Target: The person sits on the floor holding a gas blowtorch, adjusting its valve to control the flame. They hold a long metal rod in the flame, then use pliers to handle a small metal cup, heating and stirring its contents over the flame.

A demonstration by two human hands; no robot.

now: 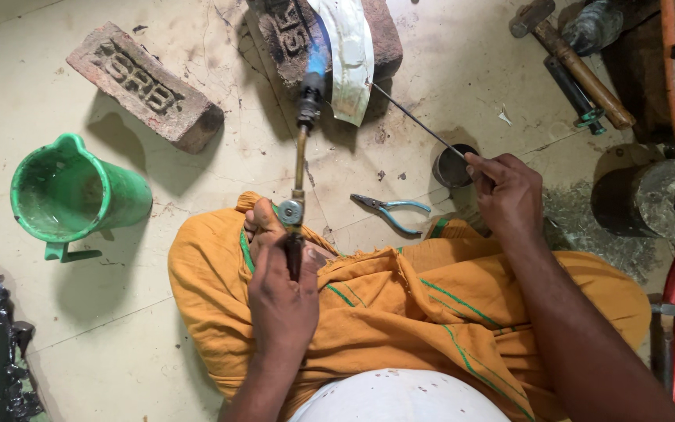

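The gas torch, rigid and hot-tipped toward the brick, sits clenched by its rear handle in the left hand, while the right hand pinches a thin stiff rod.

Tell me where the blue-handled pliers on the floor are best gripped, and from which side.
Likely by the blue handles. The pliers lie flat on the floor, bare metal jaws pointing left, handles splayed toward the right hand, which pinches a thin rod. Coming from above on that side looks easiest; the left hand holds the lit torch.
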